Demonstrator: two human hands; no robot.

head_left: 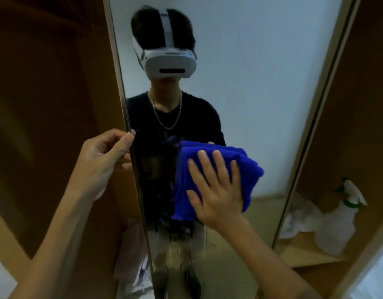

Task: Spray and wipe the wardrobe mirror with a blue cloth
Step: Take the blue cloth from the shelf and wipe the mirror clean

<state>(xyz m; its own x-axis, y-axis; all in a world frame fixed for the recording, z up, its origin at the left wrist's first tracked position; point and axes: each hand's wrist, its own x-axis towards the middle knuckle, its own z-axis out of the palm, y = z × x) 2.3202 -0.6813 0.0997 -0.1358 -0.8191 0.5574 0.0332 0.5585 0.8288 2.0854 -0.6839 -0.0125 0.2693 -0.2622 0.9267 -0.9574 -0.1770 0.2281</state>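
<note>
The tall wardrobe mirror [261, 93] fills the middle of the view and reflects a person in a dark shirt wearing a white headset. My right hand [216, 190] lies flat, fingers spread, pressing a folded blue cloth [248, 167] against the glass at mid height. Wet streaks and drips run down the mirror below the cloth. My left hand [104, 160] grips the mirror door's left metal edge [123, 108], thumb on the front of the frame. A white spray bottle [339, 223] with a green collar stands on a wardrobe shelf at the right.
Brown wardrobe panels flank the mirror on both sides. The wooden shelf [304, 253] at the lower right also carries crumpled white fabric [300, 216]. Pale pink cloth [130, 255] sits inside the wardrobe at the lower left, behind the door edge.
</note>
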